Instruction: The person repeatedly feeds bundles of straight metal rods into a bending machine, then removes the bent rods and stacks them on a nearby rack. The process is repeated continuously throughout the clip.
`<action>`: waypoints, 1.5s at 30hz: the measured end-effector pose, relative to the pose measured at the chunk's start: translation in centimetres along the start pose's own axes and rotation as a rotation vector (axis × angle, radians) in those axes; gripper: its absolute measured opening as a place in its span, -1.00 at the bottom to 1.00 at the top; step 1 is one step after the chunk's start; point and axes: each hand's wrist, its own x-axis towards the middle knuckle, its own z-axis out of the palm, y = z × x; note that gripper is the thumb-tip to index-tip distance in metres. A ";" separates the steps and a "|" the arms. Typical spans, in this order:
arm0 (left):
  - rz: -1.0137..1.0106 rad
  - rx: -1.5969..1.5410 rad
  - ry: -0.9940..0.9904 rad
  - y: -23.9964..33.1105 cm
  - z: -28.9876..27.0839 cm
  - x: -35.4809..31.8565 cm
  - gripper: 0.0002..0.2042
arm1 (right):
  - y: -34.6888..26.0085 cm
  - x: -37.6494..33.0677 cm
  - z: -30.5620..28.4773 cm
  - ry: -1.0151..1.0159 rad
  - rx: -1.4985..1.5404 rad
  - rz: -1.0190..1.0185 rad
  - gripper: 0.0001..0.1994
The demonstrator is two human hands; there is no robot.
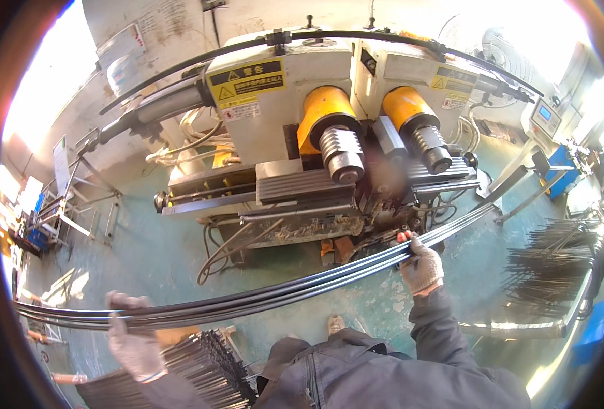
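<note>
Right now we hold a bundle of long steel rods [268,298] level across our body, well above the green floor [158,245]. Our left hand [133,341], in a grey work glove, is clenched around the bundle near its left end, and our gloved right hand [421,264] is wrapped around it further along. Ahead stands the thread-rolling machine [295,129] with two yellow-capped ribbed rollers [343,153]; no rod sits between them yet, so feeding appears still to come. More rods lie stacked at lower left [199,365] and on a rack at right [554,266].
</note>
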 end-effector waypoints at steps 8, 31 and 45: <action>-0.002 0.139 0.002 -3.3 -9.0 15.1 -0.72 | 0.1 4.9 5.6 0.082 -0.104 -0.341 -0.77; -0.515 -0.101 0.130 -26.6 -2.1 27.8 -0.66 | 4.0 23.5 7.4 0.542 -0.624 -0.495 -0.65; -0.411 0.013 0.166 -26.4 -2.5 28.1 -0.66 | 5.1 13.3 9.6 0.486 -0.419 -0.549 -0.51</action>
